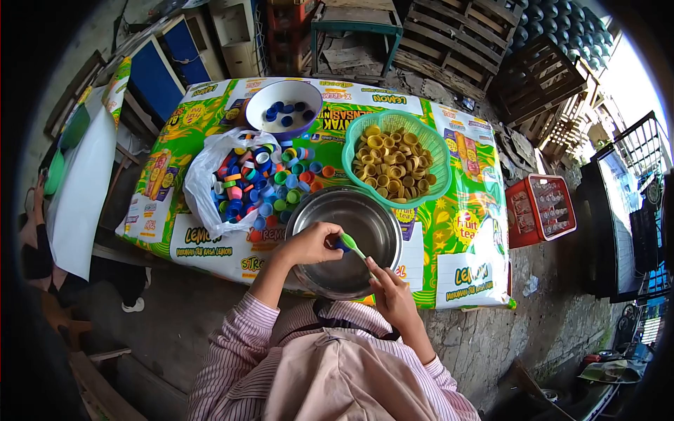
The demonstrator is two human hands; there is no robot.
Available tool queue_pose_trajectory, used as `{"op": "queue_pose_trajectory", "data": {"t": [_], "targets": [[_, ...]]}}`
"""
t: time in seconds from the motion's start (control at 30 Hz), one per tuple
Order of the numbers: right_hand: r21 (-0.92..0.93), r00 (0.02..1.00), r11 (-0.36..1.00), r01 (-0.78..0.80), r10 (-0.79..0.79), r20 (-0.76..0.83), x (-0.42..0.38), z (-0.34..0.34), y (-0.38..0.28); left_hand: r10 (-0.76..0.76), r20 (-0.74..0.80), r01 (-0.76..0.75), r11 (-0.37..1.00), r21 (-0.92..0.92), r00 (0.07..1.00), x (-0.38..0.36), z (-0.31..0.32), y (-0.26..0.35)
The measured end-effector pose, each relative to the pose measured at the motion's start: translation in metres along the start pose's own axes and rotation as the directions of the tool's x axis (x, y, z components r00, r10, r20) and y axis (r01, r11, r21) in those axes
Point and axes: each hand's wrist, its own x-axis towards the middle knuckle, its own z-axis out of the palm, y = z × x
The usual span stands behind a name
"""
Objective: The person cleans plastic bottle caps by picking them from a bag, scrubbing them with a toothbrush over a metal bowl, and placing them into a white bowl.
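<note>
My left hand (pixel 314 244) pinches a dark blue cap (pixel 342 245) over a steel bowl (pixel 309 210). My right hand (pixel 390 291) grips a tool with a light green head (pixel 348 241), which touches or nearly touches the cap. Left of the bowl, a clear plastic bag (pixel 203 172) spills many coloured caps (pixel 261 188) onto the table. A green basket (pixel 442 151) holds yellow caps (pixel 393 165) at the bowl's upper right. Farther back, a white and purple basin (pixel 309 95) contains several dark blue caps (pixel 288 109).
A printed sheet (pixel 463 182) covers the table. To the right stands a red crate (pixel 516 210) of bottles. Wooden pallets (pixel 449 42) and a green-framed stand (pixel 357 21) are behind. At the left are part of another person (pixel 126 281) and a white sheet (pixel 84 189).
</note>
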Motion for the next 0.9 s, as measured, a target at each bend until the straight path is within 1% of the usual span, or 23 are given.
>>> {"op": "queue_pose_trajectory", "data": {"t": [0.03,0.07,0.13,0.2,0.23,0.3,0.37,0.4,0.43,0.5,0.53,0.57,0.63,0.67,0.7,0.73,0.77,0.8,0.9], "targets": [[-0.074,0.998,0.997,0.020,-0.016,0.062,-0.001,0.000,-0.002,-0.006,0.002,0.006,1.000,0.009,1.000,0.000,0.000,0.001],[-0.078,0.999,0.997,0.028,-0.027,0.021,0.000,0.005,0.003,0.001,-0.008,-0.001,1.000,0.021,1.000,0.000,0.001,0.000],[-0.099,1.000,0.995,-0.020,0.018,-0.021,0.003,0.003,0.003,0.010,-0.020,-0.009,0.999,0.031,1.000,-0.001,0.001,0.002],[-0.122,0.998,0.992,-0.041,0.036,-0.044,0.003,0.001,-0.003,-0.060,-0.003,0.059,0.990,-0.129,0.998,-0.004,-0.002,0.009],[-0.112,0.999,0.993,-0.027,0.024,-0.030,0.001,0.001,-0.007,-0.059,-0.002,0.058,0.990,-0.128,0.998,-0.003,-0.002,0.005],[-0.105,1.000,0.994,-0.017,0.015,-0.017,-0.001,0.004,-0.007,0.003,0.077,0.020,0.957,-0.290,0.997,0.000,-0.003,-0.008],[-0.012,0.995,0.997,-0.075,0.074,-0.073,0.001,0.006,-0.001,-0.013,0.079,0.034,0.961,-0.273,0.997,-0.001,-0.004,-0.008],[-0.038,0.992,0.991,-0.127,0.126,-0.029,0.002,0.001,0.000,-0.034,0.077,0.053,0.965,-0.257,0.996,-0.001,-0.003,-0.007],[-0.041,0.991,0.991,-0.129,0.128,-0.031,0.001,0.001,0.000,-0.031,0.080,0.051,0.965,-0.258,0.996,-0.001,-0.002,-0.006],[0.193,0.984,0.965,-0.176,0.179,0.004,-0.003,0.001,0.001,0.007,0.013,-0.004,0.982,-0.191,1.000,-0.001,0.000,-0.005],[0.307,0.980,0.931,-0.198,0.199,0.028,-0.003,0.002,0.001,0.007,0.013,-0.004,0.982,-0.190,1.000,-0.002,0.000,-0.006],[0.306,0.980,0.932,-0.194,0.196,0.027,-0.002,0.002,0.001,0.009,0.038,-0.001,0.975,-0.220,0.999,-0.001,-0.001,-0.007],[0.176,0.997,0.982,-0.074,0.072,0.017,-0.002,0.003,0.001,0.009,0.063,0.007,0.968,-0.252,0.998,-0.001,0.000,-0.008],[0.172,0.993,0.978,-0.116,0.120,-0.013,-0.001,0.004,0.003,0.028,0.037,-0.020,0.978,-0.208,0.999,-0.001,0.000,-0.009],[0.172,0.993,0.978,-0.115,0.118,-0.011,0.000,0.002,0.002,0.049,0.009,-0.047,0.986,-0.163,0.999,-0.002,0.000,-0.009],[0.138,0.989,0.980,-0.143,0.145,-0.004,0.000,-0.002,0.000,0.047,0.010,-0.045,0.986,-0.162,0.999,-0.002,0.000,-0.008],[0.103,0.985,0.980,-0.172,0.172,0.002,0.000,-0.005,-0.002,0.105,-0.078,-0.105,0.994,0.013,0.991,-0.003,0.001,-0.005],[0.148,0.992,0.982,-0.121,0.125,-0.019,-0.001,-0.003,-0.003,0.175,-0.154,-0.145,0.971,0.190,0.972,-0.004,0.003,-0.003],[0.196,0.992,0.973,-0.121,0.124,-0.005,0.000,0.003,-0.002,0.185,-0.178,-0.150,0.970,0.191,0.967,-0.004,0.006,0.006]]}}
